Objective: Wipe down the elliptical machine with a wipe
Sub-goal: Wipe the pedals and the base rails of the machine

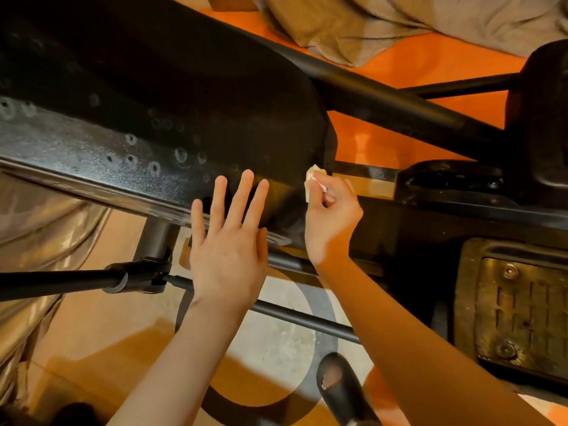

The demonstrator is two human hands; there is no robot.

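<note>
Pinching a small crumpled wipe [313,182], the right hand [332,219] holds it against the right end of the elliptical's black housing [172,118]. Left hand [227,241] is flat just beside it, fingers straight and spread, resting on the housing's near edge.

Orange floor [415,66] with grey-white ring pattern [322,309]; beige fabric [353,23] draped above, warm light.

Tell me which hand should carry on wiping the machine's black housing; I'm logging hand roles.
Right. The right hand already pinches the small crumpled white wipe at the edge of the black textured elliptical housing. The left hand lies flat with straight fingers and holds nothing.
</note>
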